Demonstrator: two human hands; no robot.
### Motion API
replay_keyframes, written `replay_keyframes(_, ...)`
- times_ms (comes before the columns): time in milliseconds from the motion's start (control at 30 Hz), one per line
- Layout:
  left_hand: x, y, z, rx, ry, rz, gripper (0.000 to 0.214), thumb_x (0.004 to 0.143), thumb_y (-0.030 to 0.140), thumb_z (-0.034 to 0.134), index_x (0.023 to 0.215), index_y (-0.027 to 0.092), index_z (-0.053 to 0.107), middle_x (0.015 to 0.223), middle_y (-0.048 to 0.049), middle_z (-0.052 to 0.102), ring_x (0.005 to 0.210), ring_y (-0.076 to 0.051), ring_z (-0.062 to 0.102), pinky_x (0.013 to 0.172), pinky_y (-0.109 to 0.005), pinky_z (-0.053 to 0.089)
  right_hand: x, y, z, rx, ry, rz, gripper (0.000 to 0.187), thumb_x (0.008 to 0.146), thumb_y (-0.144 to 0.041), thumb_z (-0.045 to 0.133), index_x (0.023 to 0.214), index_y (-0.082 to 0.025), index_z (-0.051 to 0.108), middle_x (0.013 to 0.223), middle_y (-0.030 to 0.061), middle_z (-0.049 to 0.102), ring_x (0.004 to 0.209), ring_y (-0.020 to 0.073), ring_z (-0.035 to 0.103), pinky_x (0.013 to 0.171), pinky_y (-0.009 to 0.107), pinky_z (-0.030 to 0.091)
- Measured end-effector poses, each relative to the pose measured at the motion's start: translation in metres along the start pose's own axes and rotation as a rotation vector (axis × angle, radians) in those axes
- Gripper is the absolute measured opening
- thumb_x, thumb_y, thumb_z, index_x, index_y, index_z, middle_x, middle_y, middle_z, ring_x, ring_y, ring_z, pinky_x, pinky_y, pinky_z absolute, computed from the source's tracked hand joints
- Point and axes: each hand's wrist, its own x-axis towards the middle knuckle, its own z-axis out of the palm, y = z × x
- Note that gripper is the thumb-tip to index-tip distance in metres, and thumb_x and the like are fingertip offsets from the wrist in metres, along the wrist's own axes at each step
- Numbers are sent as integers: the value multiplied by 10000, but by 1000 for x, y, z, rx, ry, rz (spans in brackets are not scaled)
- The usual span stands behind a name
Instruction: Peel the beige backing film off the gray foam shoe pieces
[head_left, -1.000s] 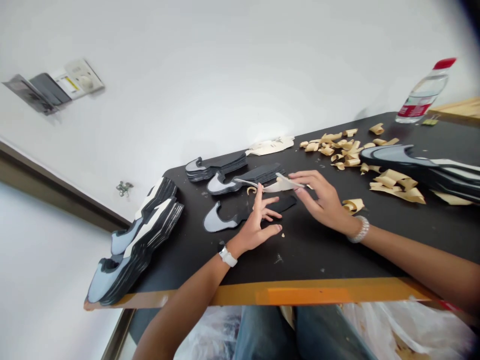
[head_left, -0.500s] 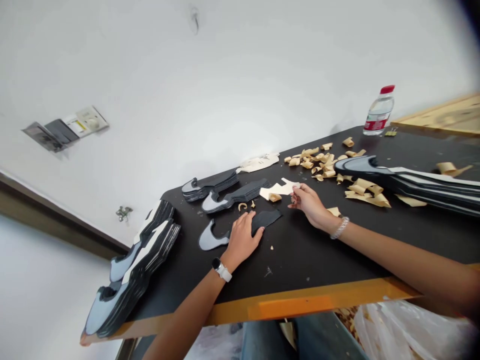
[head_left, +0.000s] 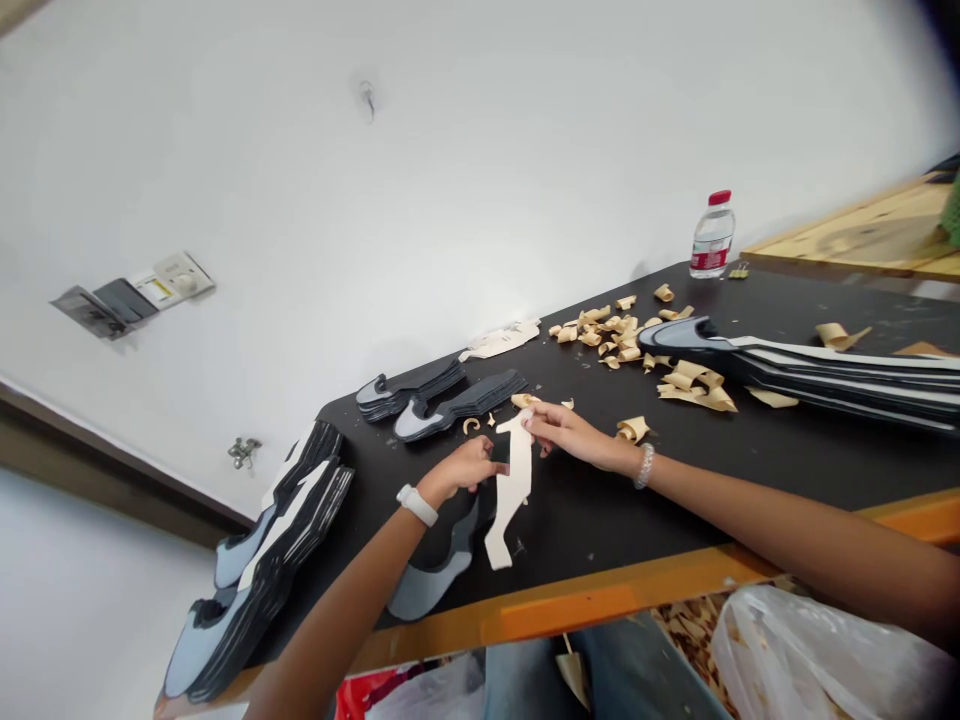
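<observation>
My right hand (head_left: pixel 574 434) pinches the top end of a flat white cut-out piece (head_left: pixel 514 482), which hangs upright over the table. Just left of it, my left hand (head_left: pixel 461 466) has its fingers closed on a shoe-upper piece (head_left: pixel 429 588) with a black body and a curved grey end. That grey end points down toward the table's front edge, and the white piece overlaps part of the black body. Behind my hands lie two stacks of similar black and grey pieces, the nearer stack (head_left: pixel 469 400) and the farther stack (head_left: pixel 412 386).
Layered stacks (head_left: pixel 259 585) of black, grey and white pieces line the left edge. Another long stack (head_left: pixel 810 375) lies at right. Curled tan peelings (head_left: pixel 600 335), white sheets (head_left: pixel 501 340) and a water bottle (head_left: pixel 712 238) are farther back. A plastic bag (head_left: pixel 810 650) hangs below the front edge.
My left hand has picked the shoe-upper piece up off the table and turned its grey end toward me. My right hand has brought the white piece left and turned it upright beside it.
</observation>
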Motion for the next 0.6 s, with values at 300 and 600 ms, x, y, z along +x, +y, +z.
replay_keyframes(300, -16, 7, 18, -532, -136, 25, 217, 731, 294, 668, 839, 123, 590, 654, 9, 559, 568, -75, 527, 565, -191, 416, -5, 3, 6, -217, -21, 29, 389, 825, -558, 488, 751, -176, 475, 617, -27, 497, 509, 96, 477, 499, 241, 389)
replay_keyframes(600, -37, 14, 7, -692, -457, -84, 251, 687, 126, 689, 928, 98, 626, 851, -64, 625, 761, -128, 610, 746, -264, 496, -5, -2, 6, -114, -102, 148, 416, 812, -574, 496, 706, -174, 454, 590, -43, 451, 514, 90, 451, 508, 241, 368)
